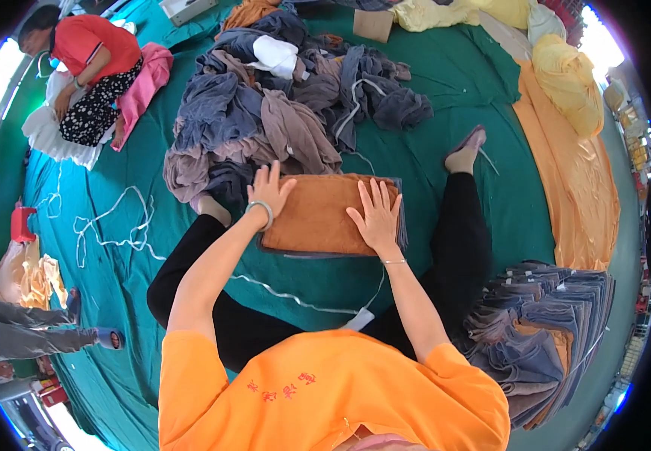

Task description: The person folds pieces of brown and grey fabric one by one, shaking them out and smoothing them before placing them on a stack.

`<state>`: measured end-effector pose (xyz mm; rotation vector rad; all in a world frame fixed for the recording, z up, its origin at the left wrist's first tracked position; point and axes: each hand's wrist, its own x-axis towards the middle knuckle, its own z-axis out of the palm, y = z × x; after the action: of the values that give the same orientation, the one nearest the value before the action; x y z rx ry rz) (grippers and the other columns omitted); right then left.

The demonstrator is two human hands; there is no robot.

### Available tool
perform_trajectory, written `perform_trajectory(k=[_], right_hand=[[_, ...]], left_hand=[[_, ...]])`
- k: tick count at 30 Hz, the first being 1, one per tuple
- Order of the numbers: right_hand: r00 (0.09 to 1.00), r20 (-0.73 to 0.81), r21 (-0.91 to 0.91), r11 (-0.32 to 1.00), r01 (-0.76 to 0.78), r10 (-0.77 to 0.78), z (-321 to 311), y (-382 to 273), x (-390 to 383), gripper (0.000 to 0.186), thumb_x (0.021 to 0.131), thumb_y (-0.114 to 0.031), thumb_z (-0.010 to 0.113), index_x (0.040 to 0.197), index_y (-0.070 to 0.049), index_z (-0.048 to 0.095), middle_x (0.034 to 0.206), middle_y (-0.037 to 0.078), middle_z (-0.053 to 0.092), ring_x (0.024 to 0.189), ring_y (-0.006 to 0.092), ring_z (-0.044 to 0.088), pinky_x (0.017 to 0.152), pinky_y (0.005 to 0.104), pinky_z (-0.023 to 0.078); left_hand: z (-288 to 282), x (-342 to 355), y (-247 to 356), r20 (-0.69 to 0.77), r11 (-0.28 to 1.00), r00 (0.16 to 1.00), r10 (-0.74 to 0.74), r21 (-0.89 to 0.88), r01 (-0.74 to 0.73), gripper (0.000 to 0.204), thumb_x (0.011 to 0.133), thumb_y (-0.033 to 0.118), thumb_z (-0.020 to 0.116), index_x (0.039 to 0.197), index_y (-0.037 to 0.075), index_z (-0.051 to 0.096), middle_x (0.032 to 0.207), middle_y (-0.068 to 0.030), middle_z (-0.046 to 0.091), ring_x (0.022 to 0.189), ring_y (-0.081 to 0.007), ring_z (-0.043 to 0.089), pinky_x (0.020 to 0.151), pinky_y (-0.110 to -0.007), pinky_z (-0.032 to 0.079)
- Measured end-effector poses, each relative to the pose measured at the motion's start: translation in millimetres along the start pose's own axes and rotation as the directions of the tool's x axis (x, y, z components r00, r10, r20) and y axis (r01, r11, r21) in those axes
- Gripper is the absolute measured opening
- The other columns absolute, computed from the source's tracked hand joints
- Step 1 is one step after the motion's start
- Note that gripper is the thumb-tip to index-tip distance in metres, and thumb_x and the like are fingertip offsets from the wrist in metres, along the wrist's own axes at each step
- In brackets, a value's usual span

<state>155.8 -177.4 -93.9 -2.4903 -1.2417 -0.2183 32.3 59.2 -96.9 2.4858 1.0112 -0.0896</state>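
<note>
A neat stack of folded cloths, rust-brown on top with grey layers under it, lies between my outstretched legs. My left hand rests spread at its upper left corner, a bracelet on the wrist. My right hand lies with fingers apart on the right part of the brown top cloth. Just beyond the stack is a loose heap of grey, blue and mauve cloths. A white cord runs over the green groundsheet beside me.
Piled folded grey cloths sit at my lower right. An orange fabric length and yellow bundles lie at the right. A person in red sits at upper left; another person's legs are at left, near a red stool.
</note>
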Motion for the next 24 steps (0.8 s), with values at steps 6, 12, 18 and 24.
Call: perform_trajectory(k=[6,12,18,24], right_hand=[[0.997,0.068,0.042,0.998,-0.038,0.035,-10.0,1.8,-6.2,0.059,0.085,-0.049,0.043,0.132,-0.014,0.038,0.136,0.013,0.033,0.128,0.0309,0.026,0.103,0.0572,0.006],[0.996,0.083,0.039,0.999,-0.035,0.031,-17.5,-9.5,0.9,0.058,0.083,-0.047,0.047,0.13,-0.013,0.041,0.134,0.011,0.037,0.126,0.0293,0.029,0.104,0.0533,0.01],[0.994,0.085,0.062,0.996,-0.069,0.064,-16.9,-2.4,-1.6,0.059,0.08,-0.043,0.054,0.129,-0.012,0.042,0.134,0.011,0.037,0.127,0.0286,0.029,0.104,0.0538,0.01],[0.98,0.096,0.713,0.674,-0.191,0.176,-26.3,11.8,26.4,0.058,0.08,-0.024,0.062,0.131,-0.01,0.039,0.132,0.015,0.041,0.126,0.0314,0.031,0.103,0.0508,0.019]], left_hand=[[-63.4,86.7,-54.5,-0.452,0.977,0.89,-0.056,0.16,0.143,0.047,0.076,0.036,0.062,0.119,0.019,0.052,0.146,-0.0148,0.007,0.133,-0.0357,0.009,0.101,-0.056,0.019],[-108.8,142.6,-101.9,-0.212,0.941,0.969,-0.127,0.283,0.186,0.045,0.076,0.03,0.059,0.119,0.018,0.053,0.144,-0.0033,0.018,0.135,-0.0259,0.008,0.098,-0.066,0.014],[-117.6,164.4,-61.1,-0.168,0.89,0.876,0.452,0.146,-0.432,0.027,0.081,0.019,0.055,0.102,0.003,0.062,0.114,-0.0176,0.053,0.11,-0.0315,0.047,0.096,-0.035,0.035],[-182.1,72.5,49.4,-0.069,0.277,0.948,0.312,-0.947,-0.161,0.028,0.087,0.022,0.054,0.111,0.009,0.06,0.121,0.0023,0.05,0.103,-0.0099,0.048,0.084,-0.027,0.037]])
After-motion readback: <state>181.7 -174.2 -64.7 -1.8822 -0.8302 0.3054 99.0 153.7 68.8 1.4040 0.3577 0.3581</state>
